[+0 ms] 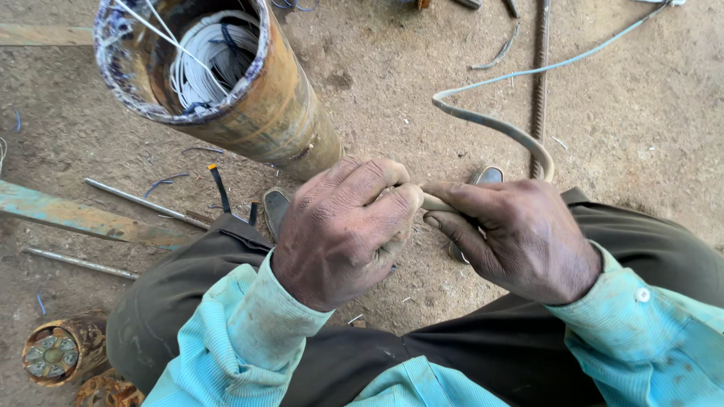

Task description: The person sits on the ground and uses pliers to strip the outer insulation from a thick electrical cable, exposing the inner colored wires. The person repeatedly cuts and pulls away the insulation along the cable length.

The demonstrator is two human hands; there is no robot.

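Two bare hands meet over one flat, pale cable [504,128], held just above the person's lap. The left hand [347,230] is curled shut around the cable's near end, knuckles up, fingers folded tight. The right hand [520,237] pinches the same cable between thumb and fingers, touching the left hand's fingertips. From the right hand the cable rises, loops back to the left, then runs away towards the upper right corner across the ground.

Both sleeves are light turquoise and dusty; the trousers are dark olive, and the toes of two shoes [275,205] show beyond the hands.

Just in front of the left hand stands a rusty steel pipe [279,113], tilted, its open mouth holding coils of white wire [207,64]. A ribbed steel rod [540,75] lies beyond the right hand, passing under the cable loop. To the left lie thin metal rods [143,202] and a flat bar with worn blue paint [83,217]. A round rusty part with wound slots [53,353] sits at the lower left.

The ground [641,113] is bare, packed dirt, dusty brown, littered with short blue wire scraps.
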